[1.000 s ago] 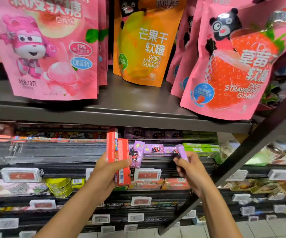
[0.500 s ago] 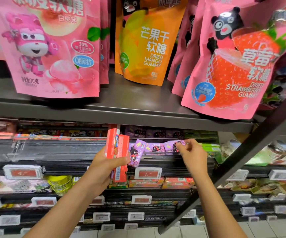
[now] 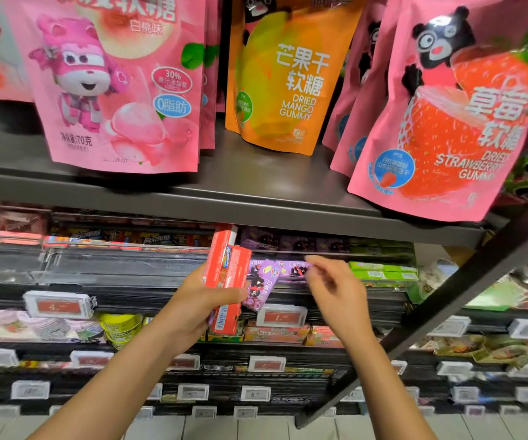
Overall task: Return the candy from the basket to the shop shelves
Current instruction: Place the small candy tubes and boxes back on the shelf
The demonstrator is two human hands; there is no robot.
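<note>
A grey metal shop shelf [image 3: 224, 198] carries gummy pouches, with candy rows and price tags [image 3: 281, 316] below. The left hand [image 3: 192, 308] grips red candy boxes [image 3: 226, 281] and a purple candy pack [image 3: 261, 289]. The right hand [image 3: 335, 290], fingers loosely curled, reaches the purple row; whether it holds anything is unclear.

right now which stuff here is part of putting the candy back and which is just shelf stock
In the job: left hand gripping red candy boxes and a purple candy pack; right hand by the purple shelf row.

Just stock: mango gummy bag, strawberry gummy bag, green packs.
</note>
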